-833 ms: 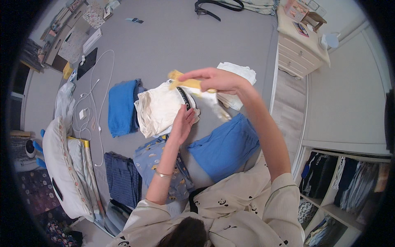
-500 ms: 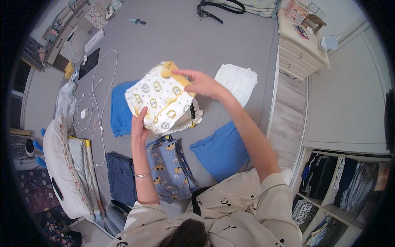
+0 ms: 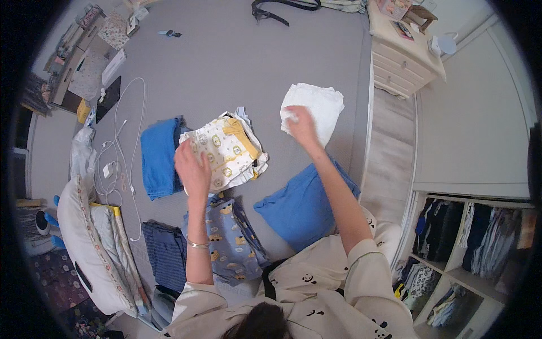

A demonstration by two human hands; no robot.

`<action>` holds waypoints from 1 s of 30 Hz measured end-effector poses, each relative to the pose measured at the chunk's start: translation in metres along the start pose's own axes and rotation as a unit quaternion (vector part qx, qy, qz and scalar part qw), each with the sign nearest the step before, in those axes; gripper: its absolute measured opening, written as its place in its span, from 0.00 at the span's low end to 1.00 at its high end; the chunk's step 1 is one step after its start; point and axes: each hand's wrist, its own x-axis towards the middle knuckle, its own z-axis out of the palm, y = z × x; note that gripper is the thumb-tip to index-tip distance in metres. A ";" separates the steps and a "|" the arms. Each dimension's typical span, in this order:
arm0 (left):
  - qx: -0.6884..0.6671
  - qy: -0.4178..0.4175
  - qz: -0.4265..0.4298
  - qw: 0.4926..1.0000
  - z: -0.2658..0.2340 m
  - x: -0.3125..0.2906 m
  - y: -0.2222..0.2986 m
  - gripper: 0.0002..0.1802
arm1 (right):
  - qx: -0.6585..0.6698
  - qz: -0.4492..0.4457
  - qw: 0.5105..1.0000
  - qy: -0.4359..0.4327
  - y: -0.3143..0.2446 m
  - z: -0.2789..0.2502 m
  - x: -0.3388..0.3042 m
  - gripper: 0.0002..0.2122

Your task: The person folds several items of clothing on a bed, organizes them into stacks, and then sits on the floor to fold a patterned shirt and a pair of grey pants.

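Observation:
A folded white garment with yellow trim and printed motifs tops a small pile of folded clothes in the middle of the bed. My left hand is over its left edge, fingers apart and slightly curved. At the pile's right, a folded white cloth lies flat. My right hand hovers over or touches the cloth's left part, its fingers bent and apart; contact cannot be made out. Folded blue clothing lies left of the pile. Nearer me are a printed blue-grey garment and a plain blue one.
Folded dark striped clothing lies front left. White cables and a pillow are along the left side. A black belt lies at the far end. A drawer cabinet and clothes shelves stand right.
The yellow-trimmed white garment, held up in both hands before, now lies on the pile, let go. My right hand has moved right to the white cloth. The whole view has shifted slightly.

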 end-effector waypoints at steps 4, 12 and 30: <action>-0.106 -0.073 0.096 0.987 0.038 0.005 0.013 0.29 | -0.227 0.070 0.966 0.106 0.034 -0.047 -0.003 0.20; 0.034 -0.232 0.023 0.972 0.054 -0.001 0.024 0.40 | -0.276 0.110 0.955 -0.024 0.010 -0.067 -0.046 0.26; -0.346 -0.263 0.022 0.900 -0.007 -0.034 0.091 0.22 | -0.401 -0.049 0.899 -0.171 -0.004 -0.068 0.018 0.09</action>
